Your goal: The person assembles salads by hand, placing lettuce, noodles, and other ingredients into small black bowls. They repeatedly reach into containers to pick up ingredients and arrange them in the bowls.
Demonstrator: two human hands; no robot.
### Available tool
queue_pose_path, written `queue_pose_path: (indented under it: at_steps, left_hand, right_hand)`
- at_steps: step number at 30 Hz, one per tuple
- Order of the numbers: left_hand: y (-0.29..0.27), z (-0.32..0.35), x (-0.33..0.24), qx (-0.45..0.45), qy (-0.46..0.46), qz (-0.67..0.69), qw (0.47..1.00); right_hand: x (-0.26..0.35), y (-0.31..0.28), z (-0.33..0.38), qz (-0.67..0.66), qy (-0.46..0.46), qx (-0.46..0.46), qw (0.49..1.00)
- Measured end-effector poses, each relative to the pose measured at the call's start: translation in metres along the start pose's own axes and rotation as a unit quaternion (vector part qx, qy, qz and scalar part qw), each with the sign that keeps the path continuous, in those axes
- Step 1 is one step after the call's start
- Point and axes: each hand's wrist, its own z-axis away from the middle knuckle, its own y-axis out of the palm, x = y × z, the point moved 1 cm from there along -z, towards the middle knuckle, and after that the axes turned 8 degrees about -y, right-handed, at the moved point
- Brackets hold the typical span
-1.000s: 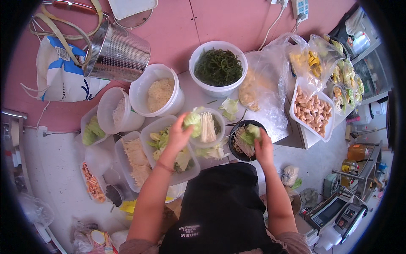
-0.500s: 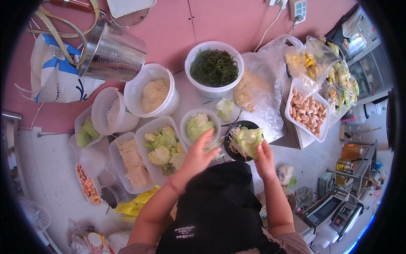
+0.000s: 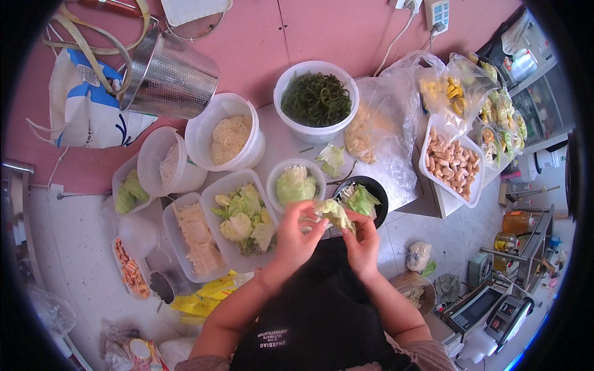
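Observation:
My left hand (image 3: 296, 235) and my right hand (image 3: 361, 242) are together just in front of my body, both gripping a pale green cabbage piece (image 3: 335, 213). They sit at the near edge of a black bowl (image 3: 375, 190) that holds green leaves. Beside it stands a small round white tub of cabbage (image 3: 295, 183). A rectangular clear tub of cabbage pieces (image 3: 242, 221) lies to the left of my left hand.
A white tub of dark green seaweed (image 3: 317, 100), a tub of pale noodles (image 3: 228, 137), a tray of brown pieces (image 3: 452, 164) and plastic bags of food (image 3: 383, 133) crowd the table. A metal colander (image 3: 168, 77) leans on the pink wall. Machines stand on the floor at right (image 3: 495, 309).
My left hand has drawn back from the small cabbage tub toward my body, bringing a cabbage piece. Both hands have met on it near the black bowl.

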Motion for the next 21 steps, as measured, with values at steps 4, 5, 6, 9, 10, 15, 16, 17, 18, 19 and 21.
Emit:
queue_pose_path:
  at_steps: [4, 5, 6, 9, 10, 15, 16, 17, 18, 19, 21]
  left_hand:
    - [0.009, 0.009, 0.002, 0.027, -0.032, 0.16, 0.986]
    - [0.007, 0.01, 0.002, 0.039, -0.052, 0.177, 0.982]
    - [0.003, 0.011, 0.001, 0.051, -0.072, 0.194, 0.977]
    - [-0.003, 0.016, -0.005, 0.096, -0.087, 0.132, 0.983]
    - [-0.004, 0.019, -0.006, 0.113, -0.084, 0.092, 0.986]
    - [-0.008, 0.018, 0.006, 0.072, -0.033, -0.027, 0.996]
    - [-0.008, 0.018, 0.006, 0.061, -0.039, -0.035, 0.997]
    - [-0.01, 0.017, 0.008, 0.064, -0.078, 0.02, 0.995]
    - [-0.014, 0.015, 0.012, 0.066, -0.116, 0.075, 0.988]
    - [-0.016, 0.013, 0.013, 0.068, -0.153, 0.13, 0.977]
    - [-0.017, 0.015, 0.011, 0.072, -0.129, 0.131, 0.98]
  right_hand:
    - [0.007, 0.011, 0.008, -0.082, -0.018, 0.07, 0.994]
    - [0.008, 0.011, 0.009, -0.131, 0.005, 0.072, 0.989]
    - [0.011, 0.012, 0.008, -0.143, 0.016, 0.061, 0.988]
    - [0.016, 0.013, 0.003, -0.133, 0.056, 0.05, 0.988]
    - [0.014, 0.012, 0.003, -0.099, 0.074, 0.063, 0.99]
    - [0.0, 0.011, 0.005, -0.092, 0.105, 0.059, 0.988]
    - [0.0, 0.01, 0.006, -0.105, 0.127, 0.048, 0.985]
    - [0.005, 0.011, 0.004, -0.118, 0.149, 0.037, 0.981]
    - [0.008, 0.012, 0.003, -0.131, 0.171, 0.027, 0.976]
    - [0.008, 0.012, 0.001, -0.146, 0.181, 0.026, 0.972]
    - [0.008, 0.014, -0.001, -0.175, 0.197, 0.025, 0.964]
